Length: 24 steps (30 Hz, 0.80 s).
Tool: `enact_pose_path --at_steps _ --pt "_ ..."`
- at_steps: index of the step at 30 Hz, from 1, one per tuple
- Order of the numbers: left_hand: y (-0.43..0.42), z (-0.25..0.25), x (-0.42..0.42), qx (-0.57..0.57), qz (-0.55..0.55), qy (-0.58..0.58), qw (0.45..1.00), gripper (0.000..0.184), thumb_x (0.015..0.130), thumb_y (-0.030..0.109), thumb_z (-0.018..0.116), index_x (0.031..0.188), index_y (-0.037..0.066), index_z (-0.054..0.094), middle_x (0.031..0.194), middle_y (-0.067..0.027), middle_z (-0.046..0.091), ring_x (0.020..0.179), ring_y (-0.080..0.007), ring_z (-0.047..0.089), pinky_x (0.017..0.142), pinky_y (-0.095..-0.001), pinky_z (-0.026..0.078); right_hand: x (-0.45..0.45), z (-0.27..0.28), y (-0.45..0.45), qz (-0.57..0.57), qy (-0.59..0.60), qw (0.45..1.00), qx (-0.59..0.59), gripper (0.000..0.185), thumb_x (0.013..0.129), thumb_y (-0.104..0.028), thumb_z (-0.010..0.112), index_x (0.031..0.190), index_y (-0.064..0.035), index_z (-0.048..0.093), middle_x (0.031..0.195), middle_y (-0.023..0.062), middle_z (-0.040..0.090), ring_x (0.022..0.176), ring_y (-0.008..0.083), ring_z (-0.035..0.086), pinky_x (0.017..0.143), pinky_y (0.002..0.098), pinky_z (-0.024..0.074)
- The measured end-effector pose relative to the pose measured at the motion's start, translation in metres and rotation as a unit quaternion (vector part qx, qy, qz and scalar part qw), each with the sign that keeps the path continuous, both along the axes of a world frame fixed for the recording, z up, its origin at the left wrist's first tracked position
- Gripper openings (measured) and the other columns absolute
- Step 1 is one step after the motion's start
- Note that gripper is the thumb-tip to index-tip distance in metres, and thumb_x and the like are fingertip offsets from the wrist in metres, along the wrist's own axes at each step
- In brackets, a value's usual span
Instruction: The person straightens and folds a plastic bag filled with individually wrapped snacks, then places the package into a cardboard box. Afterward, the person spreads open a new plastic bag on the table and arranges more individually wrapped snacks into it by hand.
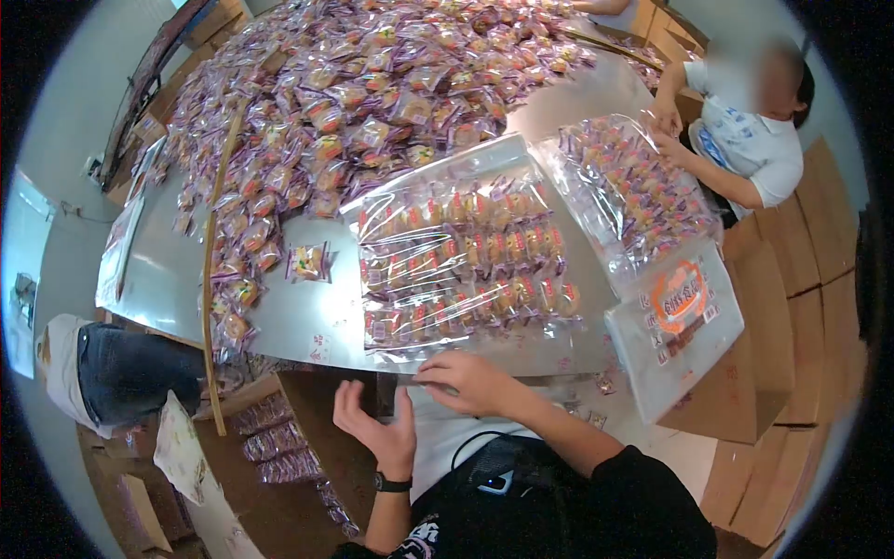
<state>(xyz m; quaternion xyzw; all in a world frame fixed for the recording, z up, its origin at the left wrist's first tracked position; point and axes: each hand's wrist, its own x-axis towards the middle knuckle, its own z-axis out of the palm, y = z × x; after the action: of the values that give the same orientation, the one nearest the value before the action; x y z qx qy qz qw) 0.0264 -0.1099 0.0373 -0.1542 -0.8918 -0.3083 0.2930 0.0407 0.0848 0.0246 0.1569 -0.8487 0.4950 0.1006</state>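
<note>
Nearest, the left hand (380, 430) is open and empty, fingers loosely curved. To its right, the right hand (472, 383) has partly curled fingers; any grip cannot be told. Beyond, on the shiny metal desk (317, 321), lies a clear plastic bag of wrapped round snacks (466, 261); farther, a heap of loose purple-and-clear packets (372, 93).

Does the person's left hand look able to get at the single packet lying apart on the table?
Probably yes: the left hand looks empty, near the table's edge, and bare metal leads from there up to the packet.
</note>
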Motion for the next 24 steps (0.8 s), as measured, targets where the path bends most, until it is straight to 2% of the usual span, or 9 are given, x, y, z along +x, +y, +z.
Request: enact_pose_path --at_steps 2,3,4,7,10,14,15,20,24 --pt "-0.018 -0.021 -0.017 0.122 -0.018 -0.167 0.978 0.051 0.093 0.011 0.078 0.135 -0.003 0.054 0.119 -0.0159 0.062 0.109 -0.0235 0.060 0.094 -0.0390 0.049 -0.016 -0.006 -0.022 0.052 -0.052 0.996 -0.049 0.028 0.098 -0.018 0.064 0.122 -0.0062 0.071 0.118 0.0168 0.071 0.104 0.0364 0.068 0.094 0.0440 0.0528" --pt "-0.030 -0.027 -0.023 0.211 -0.072 -0.327 0.919 0.029 0.105 0.018 0.065 0.124 -0.003 0.062 0.095 -0.0085 0.066 0.086 -0.0145 0.062 0.076 -0.0307 0.052 -0.029 -0.001 -0.030 0.081 -0.054 0.993 -0.068 0.022 0.099 -0.019 0.060 0.114 -0.0050 0.070 0.112 0.0158 0.071 0.100 0.0373 0.067 0.088 0.0461 0.0543" --pt "-0.037 -0.036 -0.032 0.207 -0.108 -0.423 0.876 0.033 0.112 0.027 0.052 0.102 -0.001 0.066 0.072 -0.0002 0.061 0.065 -0.0088 0.055 0.058 -0.0273 0.046 -0.037 -0.002 -0.039 0.057 -0.065 0.996 -0.025 0.021 0.100 -0.020 0.058 0.111 -0.0049 0.069 0.109 0.0159 0.070 0.098 0.0376 0.067 0.084 0.0469 0.0544" --pt "-0.030 -0.022 -0.017 0.131 -0.147 -0.410 0.891 0.045 0.115 0.029 0.041 0.082 0.002 0.056 0.063 -0.0009 0.049 0.058 -0.0085 0.045 0.052 -0.0297 0.036 -0.050 -0.007 -0.062 -0.025 -0.095 0.992 0.076 0.024 0.103 -0.026 0.051 0.100 -0.0046 0.062 0.094 0.0166 0.068 0.088 0.0393 0.067 0.071 0.0504 0.0535" --pt "-0.034 -0.025 -0.016 0.121 -0.161 -0.416 0.887 0.047 0.114 0.028 0.041 0.081 -0.001 0.057 0.064 -0.0121 0.054 0.058 -0.0187 0.052 0.058 -0.0358 0.044 -0.049 -0.009 -0.058 -0.048 -0.063 0.992 0.097 0.018 0.099 -0.023 0.054 0.099 -0.0057 0.059 0.085 0.0180 0.068 0.079 0.0397 0.069 0.070 0.0505 0.0550" --pt "-0.043 -0.026 -0.014 0.121 -0.198 -0.405 0.884 0.046 0.115 0.028 0.040 0.083 -0.001 0.057 0.067 -0.0128 0.054 0.060 -0.0225 0.052 0.061 -0.0373 0.045 -0.057 -0.028 -0.047 -0.014 -0.078 0.997 0.006 0.021 0.100 -0.026 0.054 0.098 -0.0057 0.057 0.073 0.0218 0.065 0.070 0.0454 0.066 0.065 0.0544 0.0510" --pt "-0.046 -0.027 -0.014 0.114 -0.205 -0.407 0.883 0.046 0.114 0.028 0.041 0.083 -0.001 0.057 0.067 -0.0128 0.054 0.060 -0.0227 0.052 0.061 -0.0373 0.045 -0.061 -0.044 -0.045 0.004 -0.013 1.000 0.011 0.021 0.099 -0.027 0.055 0.097 -0.0062 0.058 0.072 0.0233 0.064 0.069 0.0472 0.064 0.064 0.0558 0.0492" --pt "-0.054 -0.029 -0.018 0.097 -0.239 -0.390 0.884 0.047 0.114 0.031 0.042 0.083 -0.001 0.056 0.067 -0.0139 0.054 0.060 -0.0243 0.052 0.061 -0.0375 0.045 -0.073 -0.034 -0.022 0.084 -0.072 0.994 0.012 0.022 0.098 -0.026 0.056 0.096 -0.0050 0.061 0.073 0.0235 0.064 0.069 0.0455 0.064 0.065 0.0543 0.0495" --pt "-0.057 -0.045 -0.019 0.138 -0.194 -0.413 0.879 0.045 0.113 0.031 0.046 0.083 0.000 0.058 0.065 -0.0083 0.053 0.060 -0.0156 0.049 0.059 -0.0327 0.042 -0.072 -0.022 -0.028 0.044 -0.110 0.992 -0.029 0.027 0.097 -0.030 0.058 0.097 -0.0045 0.066 0.081 0.0215 0.066 0.073 0.0391 0.065 0.069 0.0490 0.0530"
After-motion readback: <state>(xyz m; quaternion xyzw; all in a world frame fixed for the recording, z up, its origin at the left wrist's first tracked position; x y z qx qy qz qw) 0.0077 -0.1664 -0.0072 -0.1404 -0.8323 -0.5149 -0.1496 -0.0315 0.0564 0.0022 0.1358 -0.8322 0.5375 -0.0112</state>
